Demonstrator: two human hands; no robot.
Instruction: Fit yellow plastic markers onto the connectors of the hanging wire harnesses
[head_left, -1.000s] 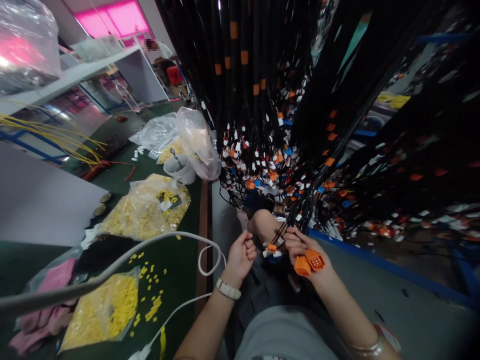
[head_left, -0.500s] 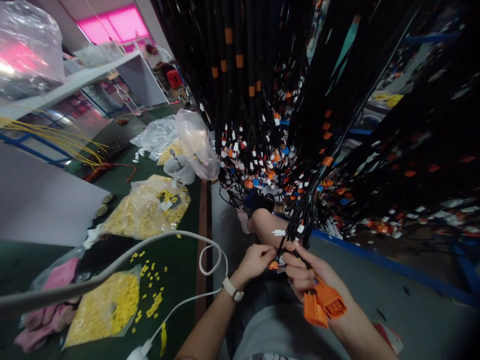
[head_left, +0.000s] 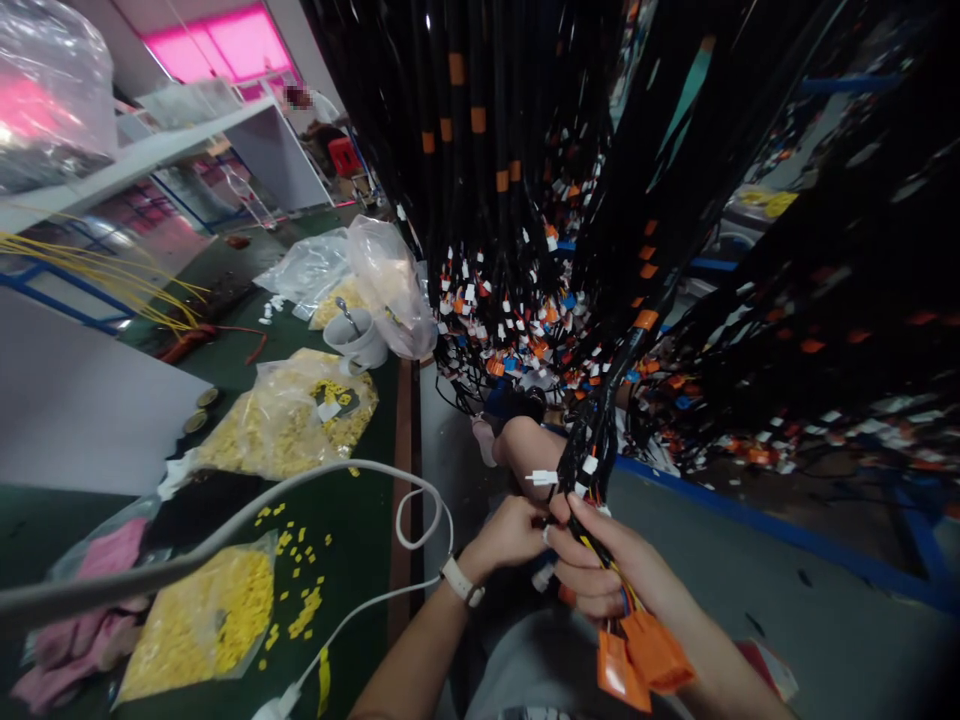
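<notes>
Wires [head_left: 590, 437] lie in curled right hand [head_left: 609, 556]; left hand [head_left: 506, 536] half-curled, hold hidden; cable [head_left: 169, 573] arcs between bags [head_left: 196, 622].

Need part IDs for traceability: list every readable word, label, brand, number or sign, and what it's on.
No readable text.
Orange connectors below the right hand: no legible marking.
White slip on the bag of yellow parts: too small to read.
Wristwatch: dial unreadable.
</notes>
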